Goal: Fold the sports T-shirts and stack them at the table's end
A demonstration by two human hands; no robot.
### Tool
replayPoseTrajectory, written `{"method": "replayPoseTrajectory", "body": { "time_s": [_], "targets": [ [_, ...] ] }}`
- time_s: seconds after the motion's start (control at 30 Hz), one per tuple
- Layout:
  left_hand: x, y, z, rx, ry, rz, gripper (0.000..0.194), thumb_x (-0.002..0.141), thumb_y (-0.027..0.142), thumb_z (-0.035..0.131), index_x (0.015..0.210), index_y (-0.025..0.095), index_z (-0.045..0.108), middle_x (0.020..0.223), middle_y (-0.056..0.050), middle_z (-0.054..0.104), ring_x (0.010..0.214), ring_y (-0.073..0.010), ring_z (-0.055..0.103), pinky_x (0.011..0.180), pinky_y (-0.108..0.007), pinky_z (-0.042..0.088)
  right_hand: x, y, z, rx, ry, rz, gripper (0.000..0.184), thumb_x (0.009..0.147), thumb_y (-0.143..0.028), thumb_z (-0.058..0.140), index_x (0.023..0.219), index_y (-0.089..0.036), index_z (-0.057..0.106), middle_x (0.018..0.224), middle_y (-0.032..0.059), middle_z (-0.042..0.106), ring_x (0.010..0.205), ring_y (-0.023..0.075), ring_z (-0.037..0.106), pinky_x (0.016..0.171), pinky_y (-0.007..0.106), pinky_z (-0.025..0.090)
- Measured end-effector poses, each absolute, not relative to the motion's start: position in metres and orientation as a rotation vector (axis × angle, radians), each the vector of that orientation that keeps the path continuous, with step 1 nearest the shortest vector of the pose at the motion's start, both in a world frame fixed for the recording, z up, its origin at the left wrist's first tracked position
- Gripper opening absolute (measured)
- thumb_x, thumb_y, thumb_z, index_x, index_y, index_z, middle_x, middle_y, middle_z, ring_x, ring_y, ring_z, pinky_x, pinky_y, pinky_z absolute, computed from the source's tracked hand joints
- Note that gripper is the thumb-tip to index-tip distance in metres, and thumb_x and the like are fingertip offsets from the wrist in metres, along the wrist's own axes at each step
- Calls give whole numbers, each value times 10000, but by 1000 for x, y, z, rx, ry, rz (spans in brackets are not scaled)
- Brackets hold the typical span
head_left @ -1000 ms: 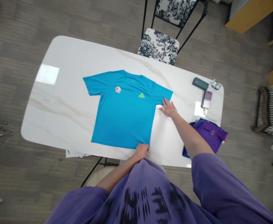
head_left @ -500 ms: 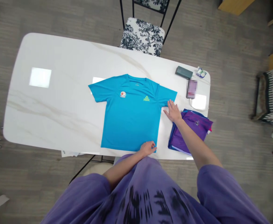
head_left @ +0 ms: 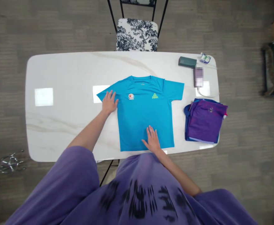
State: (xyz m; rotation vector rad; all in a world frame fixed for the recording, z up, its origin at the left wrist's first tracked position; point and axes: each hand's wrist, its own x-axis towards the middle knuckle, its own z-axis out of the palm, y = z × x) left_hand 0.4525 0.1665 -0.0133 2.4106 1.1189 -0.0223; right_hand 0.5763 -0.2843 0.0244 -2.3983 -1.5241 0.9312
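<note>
A blue short-sleeved T-shirt (head_left: 145,115) lies spread flat, front up, with a round badge and a green logo on its chest and its collar pointing away from me. My left hand (head_left: 110,102) rests on the sleeve at the shirt's left side, fingers stretched out and partly covering it. Over the lower middle of the shirt, just above the hem, lies my right hand (head_left: 153,139), its fingers spread and nothing held in them.
To the right sits a folded stack of clothes (head_left: 207,123), purple on top. Behind it are a phone (head_left: 198,76) with a cable, a dark green case (head_left: 187,62) and a small packet (head_left: 205,58). A patterned chair (head_left: 137,35) stands beyond the white table (head_left: 64,134).
My left hand has gone from the hem up to the left sleeve. My right hand has left the right sleeve for the lower middle of the shirt. The camera view has turned.
</note>
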Motion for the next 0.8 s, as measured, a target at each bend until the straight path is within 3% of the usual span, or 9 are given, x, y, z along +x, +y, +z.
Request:
{"method": "replayPoseTrajectory", "body": {
  "time_s": [0.13, 0.33, 0.43, 0.5, 0.63, 0.8],
  "targets": [
    [412, 246, -39, 2435, 967, -250, 834, 1119, 513, 481, 1807, 80, 293, 1889, -212, 210, 1765, -455, 53, 1379, -695, 129, 477, -258, 23, -2413, -1487, 991, 1006, 1112, -587, 520, 1863, -210, -33, 1923, 124, 87, 1790, 339, 77, 1454, 641, 110],
    [364, 266, -37, 2488, 876, -224, 889, 1114, 574, 472, 1824, 96, 229, 1903, -209, 142, 1763, -451, 23, 1381, -689, 93, 390, -227, 19, -2514, -1394, 1081, 937, 1094, -527, 548, 1863, -201, 124, 1911, 127, 184, 1780, 388, 109, 1431, 682, 121],
    [354, 275, -25, 2481, 925, -169, 846, 1116, 572, 461, 1804, 115, 277, 1871, -228, 230, 1735, -446, 157, 1373, -674, 167, 370, -218, 23, -2532, -1378, 1047, 878, 1101, -525, 552, 1842, -178, 232, 1898, 144, 232, 1766, 382, 167, 1434, 637, 146],
    [349, 287, -19, 2481, 1024, -134, 830, 1103, 534, 503, 1773, 85, 308, 1806, -277, 320, 1676, -459, 278, 1347, -684, 236, 357, -211, 26, -2533, -1366, 1040, 780, 1109, -519, 557, 1786, -175, 376, 1848, 169, 348, 1711, 384, 305, 1406, 582, 249],
    [339, 317, -18, 2502, 1156, -200, 696, 1051, 451, 613, 1595, 35, 487, 1630, -305, 489, 1539, -462, 422, 1286, -703, 346, 325, -198, 27, -2597, -1273, 1176, 453, 1107, -472, 592, 1479, -224, 668, 1505, 182, 681, 1342, 375, 647, 1182, 531, 482],
    [330, 340, -25, 2479, 1184, -304, 561, 1023, 431, 680, 1446, 76, 581, 1414, -222, 658, 1377, -383, 559, 1227, -624, 463, 299, -195, 22, -2720, -1136, 1144, 311, 1054, -426, 699, 1315, -258, 708, 1336, 145, 741, 1198, 348, 679, 1069, 485, 509]
  ]
}}
